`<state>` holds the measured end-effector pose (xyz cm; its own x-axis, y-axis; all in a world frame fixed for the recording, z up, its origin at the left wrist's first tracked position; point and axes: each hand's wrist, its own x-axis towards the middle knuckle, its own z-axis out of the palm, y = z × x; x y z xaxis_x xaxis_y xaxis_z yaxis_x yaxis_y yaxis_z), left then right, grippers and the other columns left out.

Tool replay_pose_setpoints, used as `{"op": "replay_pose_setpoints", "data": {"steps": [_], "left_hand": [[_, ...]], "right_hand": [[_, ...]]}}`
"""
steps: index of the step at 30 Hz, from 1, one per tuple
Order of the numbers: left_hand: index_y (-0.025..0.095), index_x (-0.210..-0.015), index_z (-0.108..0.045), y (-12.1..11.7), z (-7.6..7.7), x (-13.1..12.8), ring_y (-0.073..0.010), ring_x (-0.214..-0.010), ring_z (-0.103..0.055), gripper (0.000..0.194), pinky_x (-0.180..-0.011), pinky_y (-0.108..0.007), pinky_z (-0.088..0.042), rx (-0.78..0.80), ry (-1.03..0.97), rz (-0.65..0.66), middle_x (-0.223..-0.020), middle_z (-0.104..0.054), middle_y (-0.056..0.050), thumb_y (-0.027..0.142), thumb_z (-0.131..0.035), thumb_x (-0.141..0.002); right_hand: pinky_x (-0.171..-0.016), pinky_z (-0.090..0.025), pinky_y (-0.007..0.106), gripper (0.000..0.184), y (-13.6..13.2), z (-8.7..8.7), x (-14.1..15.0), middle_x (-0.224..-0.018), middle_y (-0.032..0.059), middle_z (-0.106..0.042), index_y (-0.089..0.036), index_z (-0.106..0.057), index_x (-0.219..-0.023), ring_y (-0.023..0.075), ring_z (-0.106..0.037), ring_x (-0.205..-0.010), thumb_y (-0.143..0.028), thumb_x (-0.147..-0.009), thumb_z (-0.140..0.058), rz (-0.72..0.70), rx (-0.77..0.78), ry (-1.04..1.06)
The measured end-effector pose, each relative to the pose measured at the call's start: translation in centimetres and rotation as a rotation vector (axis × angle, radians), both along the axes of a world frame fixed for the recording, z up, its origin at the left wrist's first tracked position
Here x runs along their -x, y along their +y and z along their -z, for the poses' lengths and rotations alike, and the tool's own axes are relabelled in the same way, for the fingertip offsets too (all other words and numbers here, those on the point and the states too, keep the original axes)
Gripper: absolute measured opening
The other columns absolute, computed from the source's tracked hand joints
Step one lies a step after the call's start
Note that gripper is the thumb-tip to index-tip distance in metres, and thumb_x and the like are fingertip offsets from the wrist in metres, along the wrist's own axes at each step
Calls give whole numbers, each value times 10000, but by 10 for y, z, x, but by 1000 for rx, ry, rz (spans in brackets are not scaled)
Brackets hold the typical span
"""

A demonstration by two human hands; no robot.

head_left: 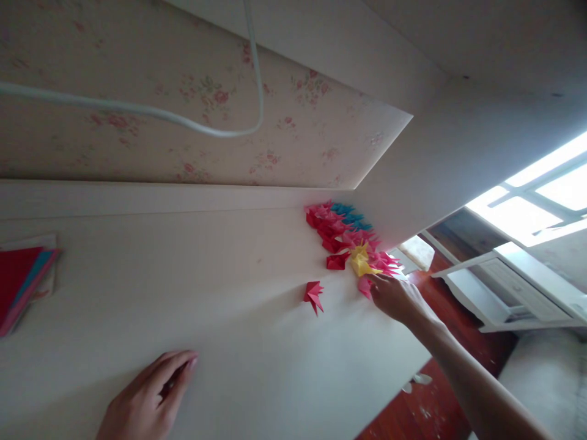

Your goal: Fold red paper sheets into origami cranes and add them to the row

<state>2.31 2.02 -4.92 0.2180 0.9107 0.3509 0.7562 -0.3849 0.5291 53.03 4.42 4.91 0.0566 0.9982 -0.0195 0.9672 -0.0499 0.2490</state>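
Note:
My right hand (394, 296) reaches to the far right part of the white tabletop, its fingers pinched at the lower edge of a yellow origami piece (361, 261) with pointed tips. A pink origami piece (365, 287) lies partly hidden beside those fingers. Several red and pink origami pieces (332, 229) and blue ones (349, 215) are clustered behind. One red origami piece (313, 296) sits apart, left of my right hand. Near the front edge of view, my left hand (149, 394) rests over the table with thumb and fingertips together, nothing visible between them.
A stack of red, blue and pink paper sheets (22, 281) lies at the left. A white cable (183, 119) hangs in front of the floral wall. A white side panel (413, 165) rises beside the cluster. Beyond the table's right edge are a wooden floor (486, 348) and white cabinet (518, 287).

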Motion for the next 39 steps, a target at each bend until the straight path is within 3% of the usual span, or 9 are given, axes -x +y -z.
{"op": "replay_pose_setpoints", "data": {"steps": [3,5,8,12,16,19,23,34,39], "left_hand": [[272,-897,-727,1,-5,-3,-143,-670,-760,400,-607,-156,-580,-24,-9,8,-832,-796,15,561,-457,-957],[267,-892,-722,1,-8,-4,-147,-674,-762,408,-610,-164,-583,-50,-7,3,-823,-794,11,557,-443,-964],[264,-888,-717,1,-10,-4,-150,-671,-761,404,-608,-168,-583,-63,-12,11,-815,-792,5,544,-438,-970],[261,-901,-709,0,-10,-3,-143,-674,-759,377,-597,-159,-577,-65,-30,30,-823,-789,4,525,-450,-972],[265,-923,-704,0,-9,-3,-142,-678,-760,361,-610,-170,-581,-80,-9,40,-836,-787,17,522,-455,-971],[263,-913,-698,0,-12,-4,-142,-675,-759,365,-614,-171,-582,-77,-9,38,-829,-785,15,519,-445,-977],[264,-916,-694,0,-13,-6,-142,-675,-757,361,-613,-176,-580,-83,11,45,-827,-784,16,506,-436,-985],[259,-918,-701,-1,-5,-1,-144,-695,-763,404,-620,-181,-579,-110,49,54,-842,-790,19,533,-412,-987],[258,-944,-690,0,1,1,-139,-682,-761,399,-615,-180,-578,-129,51,62,-847,-788,26,541,-412,-987]], "right_hand": [[-662,-554,267,376,-4,-1,30,-1024,41,-756,-299,-636,-1274,176,-716,-755,-240,-951,-453,-129,72,135],[-699,-563,265,457,-5,2,50,-1160,53,-704,-307,-531,-1389,168,-709,-795,-261,-935,-514,-286,194,324],[-734,-572,301,574,-5,12,71,-1286,82,-620,-312,-465,-1435,188,-709,-829,-293,-882,-616,-367,238,387],[-660,-557,272,325,-4,26,86,-1191,62,-655,-307,-618,-1255,168,-706,-760,-386,-946,-558,-353,159,364],[-620,-538,280,211,-5,28,87,-1027,59,-690,-226,-675,-1013,171,-683,-705,-376,-955,-539,-299,54,375],[-629,-543,292,231,-5,25,84,-1074,90,-683,-201,-641,-1100,172,-681,-717,-300,-989,-465,-267,3,385],[-718,-567,280,311,1,26,86,-1276,85,-636,-274,-589,-1274,179,-709,-870,-249,-1007,-432,-371,-7,383],[-765,-547,230,245,23,47,100,-1160,63,-722,-234,-678,-1115,172,-704,-911,-159,-939,-526,-464,-104,297],[-729,-533,227,287,6,43,80,-1146,72,-729,-212,-681,-1148,171,-706,-896,-134,-918,-528,-450,-166,226]]}}
